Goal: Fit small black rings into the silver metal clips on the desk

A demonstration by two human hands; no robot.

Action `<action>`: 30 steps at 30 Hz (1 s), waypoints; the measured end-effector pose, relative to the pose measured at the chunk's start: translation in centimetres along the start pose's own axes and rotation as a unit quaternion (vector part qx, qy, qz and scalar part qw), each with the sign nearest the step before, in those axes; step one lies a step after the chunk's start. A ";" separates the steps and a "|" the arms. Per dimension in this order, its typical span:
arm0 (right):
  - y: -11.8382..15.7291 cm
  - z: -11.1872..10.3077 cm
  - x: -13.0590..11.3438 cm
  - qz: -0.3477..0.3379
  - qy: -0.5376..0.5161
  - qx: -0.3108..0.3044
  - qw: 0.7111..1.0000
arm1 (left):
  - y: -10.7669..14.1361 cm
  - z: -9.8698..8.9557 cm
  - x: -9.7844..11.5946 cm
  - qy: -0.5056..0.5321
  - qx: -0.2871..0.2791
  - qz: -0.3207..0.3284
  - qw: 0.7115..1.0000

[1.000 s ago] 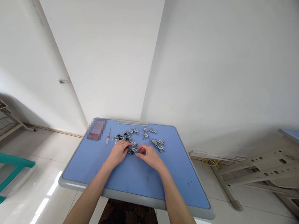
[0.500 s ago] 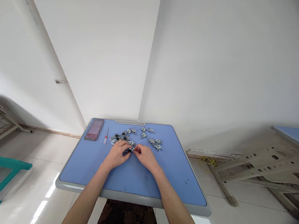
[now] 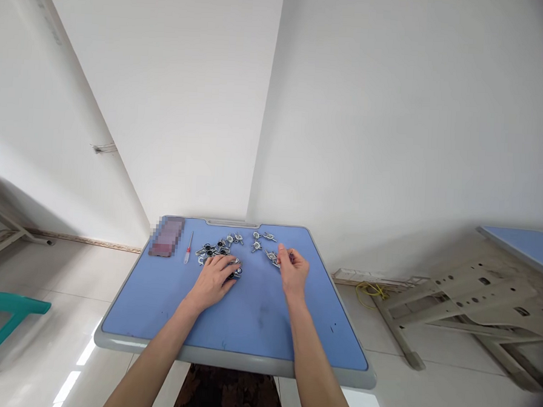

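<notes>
My left hand (image 3: 213, 282) rests on the blue tabletop (image 3: 251, 318), its fingertips pressed over a small metal fitting with a black round centre (image 3: 236, 272). My right hand (image 3: 293, 271) is raised with its fingers apart, just right of a metal fitting (image 3: 272, 258), and shows nothing in its grip. Several similar fittings (image 3: 209, 250) lie in a loose group at the far side of the table. Further left are a small red-handled screwdriver (image 3: 188, 249) and a phone-sized object with a pixelated surface (image 3: 166, 236).
The tabletop has a grey rim (image 3: 233, 362). Beyond it, a teal chair (image 3: 2, 302) stands at the left. To the right are a pale metal table frame (image 3: 476, 293) and a yellow cable (image 3: 367, 293) on the tiled floor. White walls rise behind the table.
My right hand has let go of the fitting and moved right, away from my left hand. My left hand stays on the fitting. The view has drifted slightly.
</notes>
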State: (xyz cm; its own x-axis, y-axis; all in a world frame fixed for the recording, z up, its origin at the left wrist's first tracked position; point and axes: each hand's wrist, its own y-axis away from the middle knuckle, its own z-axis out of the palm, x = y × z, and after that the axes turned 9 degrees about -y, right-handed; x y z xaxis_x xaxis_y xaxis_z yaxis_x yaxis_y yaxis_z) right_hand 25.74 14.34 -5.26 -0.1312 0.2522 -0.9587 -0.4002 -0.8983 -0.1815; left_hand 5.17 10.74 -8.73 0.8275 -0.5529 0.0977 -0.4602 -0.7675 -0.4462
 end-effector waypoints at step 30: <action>-2.8 -5.0 0.2 0.037 0.397 -0.127 0.908 | -0.8 1.1 -0.8 0.023 0.132 -0.033 0.990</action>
State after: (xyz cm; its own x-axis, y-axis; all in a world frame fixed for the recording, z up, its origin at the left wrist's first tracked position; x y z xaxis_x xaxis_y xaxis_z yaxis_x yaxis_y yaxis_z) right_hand 31.34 15.12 -6.07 0.5861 -0.0600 -0.8080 -0.1818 -0.9816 -0.0590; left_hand 5.22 12.16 -9.41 0.8340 -0.5241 0.1725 -0.3007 -0.6940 -0.6542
